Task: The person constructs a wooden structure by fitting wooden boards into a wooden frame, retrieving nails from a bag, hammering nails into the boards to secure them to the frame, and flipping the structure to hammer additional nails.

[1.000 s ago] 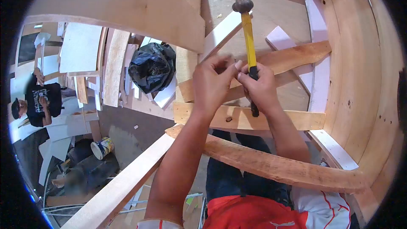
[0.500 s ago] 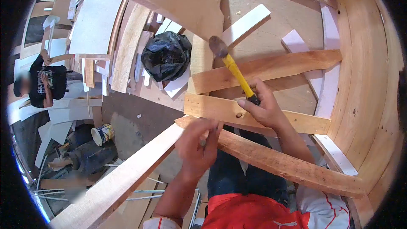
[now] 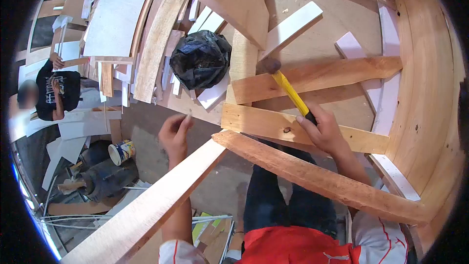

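Hammer point(image 3: 291, 90) sits in the curled fingers point(image 3: 306, 125) of the right hand point(image 3: 323, 129).

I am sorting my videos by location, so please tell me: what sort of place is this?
Most likely a carpentry workshop or building site, though I cannot tell which. Bare wooden framework stands around the person, cut boards lie piled nearby, and the right hand grips a hammer.
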`<state>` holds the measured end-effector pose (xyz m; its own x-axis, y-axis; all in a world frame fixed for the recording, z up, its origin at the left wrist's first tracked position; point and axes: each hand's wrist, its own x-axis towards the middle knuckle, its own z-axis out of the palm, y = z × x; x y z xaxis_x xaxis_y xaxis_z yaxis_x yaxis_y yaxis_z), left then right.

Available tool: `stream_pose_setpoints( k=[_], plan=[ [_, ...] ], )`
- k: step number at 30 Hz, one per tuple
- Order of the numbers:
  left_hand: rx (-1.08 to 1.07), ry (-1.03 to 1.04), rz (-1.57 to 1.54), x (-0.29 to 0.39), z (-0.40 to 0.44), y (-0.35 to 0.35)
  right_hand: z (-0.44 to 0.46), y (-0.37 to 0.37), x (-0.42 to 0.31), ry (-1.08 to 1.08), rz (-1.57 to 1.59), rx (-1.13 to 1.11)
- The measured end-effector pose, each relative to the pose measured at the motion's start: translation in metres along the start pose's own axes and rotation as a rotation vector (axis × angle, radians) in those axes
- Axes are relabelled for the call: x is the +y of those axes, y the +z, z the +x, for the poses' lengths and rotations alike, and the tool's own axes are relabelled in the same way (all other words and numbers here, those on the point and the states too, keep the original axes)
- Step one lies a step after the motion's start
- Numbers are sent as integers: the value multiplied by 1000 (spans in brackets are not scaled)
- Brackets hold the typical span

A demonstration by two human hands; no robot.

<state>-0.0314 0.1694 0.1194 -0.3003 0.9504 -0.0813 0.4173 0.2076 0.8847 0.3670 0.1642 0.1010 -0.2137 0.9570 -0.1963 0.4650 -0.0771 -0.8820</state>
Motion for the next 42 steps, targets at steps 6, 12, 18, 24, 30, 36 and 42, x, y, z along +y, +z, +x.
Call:
stream_pose_setpoints(
  k=[6,12,18,24,30,36,42],
  plan=[
    [-505,174,-188,-1,64,90,-20,20,-1,21,126,15],
    [-500,226,-99,-26,68,118,-30,35,0,86,120,7],
    [-458,235,-179,-44,66,125,-30,44,-7,142,167,6],
    [-456,283,-144,-35,64,127,-32,49,-11,151,152,-15],
    [-436,434,-106,-31,64,126,-31,58,-5,113,108,-6],
    [-477,409,-102,-26,62,122,-29,58,-11,129,102,-21],
    [-506,421,-74,-26,63,121,-29,61,-6,110,72,-24]
  ],
)
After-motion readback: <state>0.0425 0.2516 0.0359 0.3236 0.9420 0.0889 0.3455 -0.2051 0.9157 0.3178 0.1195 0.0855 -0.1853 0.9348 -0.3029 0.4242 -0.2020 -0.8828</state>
